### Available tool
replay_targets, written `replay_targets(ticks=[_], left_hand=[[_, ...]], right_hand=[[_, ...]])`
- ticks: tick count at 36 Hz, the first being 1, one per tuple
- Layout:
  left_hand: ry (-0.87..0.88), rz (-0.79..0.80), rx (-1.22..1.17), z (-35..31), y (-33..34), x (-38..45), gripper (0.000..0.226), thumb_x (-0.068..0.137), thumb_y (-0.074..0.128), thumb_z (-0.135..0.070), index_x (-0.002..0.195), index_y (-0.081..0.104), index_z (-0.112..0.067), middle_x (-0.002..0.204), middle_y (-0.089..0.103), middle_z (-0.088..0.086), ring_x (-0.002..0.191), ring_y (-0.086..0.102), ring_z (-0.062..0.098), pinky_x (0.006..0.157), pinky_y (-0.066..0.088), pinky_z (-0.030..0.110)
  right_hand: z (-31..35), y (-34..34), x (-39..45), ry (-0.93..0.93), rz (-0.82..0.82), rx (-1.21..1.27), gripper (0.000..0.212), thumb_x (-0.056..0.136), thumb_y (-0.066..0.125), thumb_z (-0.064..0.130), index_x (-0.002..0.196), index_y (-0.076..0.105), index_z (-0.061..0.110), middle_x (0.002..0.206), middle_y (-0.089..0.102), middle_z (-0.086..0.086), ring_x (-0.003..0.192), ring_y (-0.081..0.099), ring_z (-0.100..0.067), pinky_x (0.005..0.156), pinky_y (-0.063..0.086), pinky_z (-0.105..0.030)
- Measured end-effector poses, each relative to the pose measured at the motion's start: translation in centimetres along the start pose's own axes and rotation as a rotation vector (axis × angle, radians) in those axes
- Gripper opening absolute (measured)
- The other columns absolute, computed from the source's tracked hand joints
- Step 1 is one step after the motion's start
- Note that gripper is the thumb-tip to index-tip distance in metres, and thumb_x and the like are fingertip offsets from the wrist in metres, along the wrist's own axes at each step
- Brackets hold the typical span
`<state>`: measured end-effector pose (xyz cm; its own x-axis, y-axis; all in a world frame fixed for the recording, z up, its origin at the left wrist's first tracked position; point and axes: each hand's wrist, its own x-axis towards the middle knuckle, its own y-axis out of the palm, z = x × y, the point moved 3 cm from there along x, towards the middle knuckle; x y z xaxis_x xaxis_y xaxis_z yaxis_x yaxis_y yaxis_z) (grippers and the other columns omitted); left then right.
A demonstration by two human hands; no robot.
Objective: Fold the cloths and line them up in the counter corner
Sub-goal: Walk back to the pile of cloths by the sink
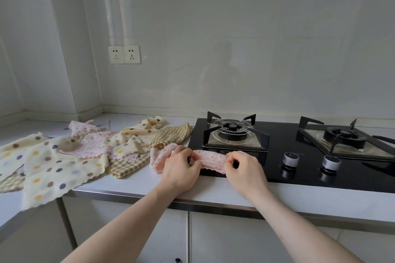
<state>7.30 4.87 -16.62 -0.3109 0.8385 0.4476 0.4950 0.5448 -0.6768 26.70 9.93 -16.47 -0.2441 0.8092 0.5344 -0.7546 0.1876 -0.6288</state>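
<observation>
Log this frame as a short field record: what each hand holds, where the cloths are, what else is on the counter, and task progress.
left hand: left hand pinches one end of the pink dotted cloth
right hand: right hand pinches its other end
held cloth: bunched into a narrow strip over the gas hob front edge
other cloths: unfolded pile on the counter, left of the hob
large polka-dot cloth: large polka-dot cloth overhangs the counter edge
counter corner: no folded cloths visible
progress: none seen folded yet
</observation>
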Motion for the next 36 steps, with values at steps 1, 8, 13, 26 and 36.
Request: replay_targets(ticks=[1, 8, 13, 26, 36], left_hand=[[-0.025, 0.003, -0.044, -0.1, -0.1, 0.0, 0.01, 0.086, 0.057, -0.032, 0.088, 0.067, -0.028, 0.105, 0.061, -0.01, 0.103, 0.057, 0.012, 0.09, 0.045, 0.03], [-0.145, 0.061, 0.003, 0.4, 0.0, 0.0, 0.061, 0.093, 0.053, -0.059, 0.141, 0.049, -0.023, 0.144, 0.054, 0.001, 0.137, 0.044, 0.022, 0.114, 0.033, 0.039], [-0.051, 0.078, 0.127, 0.1, 0.2, 0.2, 0.032, 0.096, 0.052, -0.051, 0.112, 0.06, -0.024, 0.116, 0.06, -0.004, 0.119, 0.051, 0.021, 0.103, 0.038, 0.039], [-0.091, 0.097, -0.313, 0.2, -0.8, -0.2, 0.055, 0.077, 0.081, -0.033, 0.125, 0.053, -0.038, 0.101, 0.066, -0.015, 0.098, 0.061, -0.006, 0.08, 0.046, 0.009], [-0.089, 0.118, -0.306, 0.5, -0.3, 0.0, 0.051, 0.084, 0.077, -0.04, 0.13, 0.055, -0.045, 0.103, 0.065, -0.027, 0.106, 0.059, -0.004, 0.09, 0.047, 0.019]], right_hand=[[0.0, -0.1, 0.0, 0.015, 0.003, 0.003, 0.021, 0.083, 0.05, 0.035, 0.07, 0.061, 0.023, 0.085, 0.069, 0.009, 0.079, 0.061, -0.013, 0.065, 0.052, -0.035], [0.0, -0.1, 0.1, 0.037, 0.067, 0.013, 0.029, 0.082, 0.069, 0.038, 0.062, 0.05, 0.028, 0.089, 0.067, 0.01, 0.086, 0.061, -0.008, 0.07, 0.052, -0.032], [-0.1, 0.0, 0.2, 0.06, 0.105, 0.029, 0.026, 0.081, 0.068, 0.045, 0.076, 0.047, 0.03, 0.087, 0.067, 0.009, 0.085, 0.061, -0.013, 0.074, 0.052, -0.037], [-0.2, 0.1, 0.5, -0.03, 0.152, 0.022, 0.008, 0.08, 0.068, 0.033, 0.087, 0.063, 0.033, 0.087, 0.056, 0.017, 0.089, 0.054, -0.005, 0.08, 0.047, -0.032], [0.2, 0.3, 0.5, 0.013, 0.228, 0.053, 0.018, 0.078, 0.07, 0.029, 0.089, 0.06, 0.039, 0.092, 0.062, 0.023, 0.095, 0.056, -0.006, 0.084, 0.044, -0.025]])
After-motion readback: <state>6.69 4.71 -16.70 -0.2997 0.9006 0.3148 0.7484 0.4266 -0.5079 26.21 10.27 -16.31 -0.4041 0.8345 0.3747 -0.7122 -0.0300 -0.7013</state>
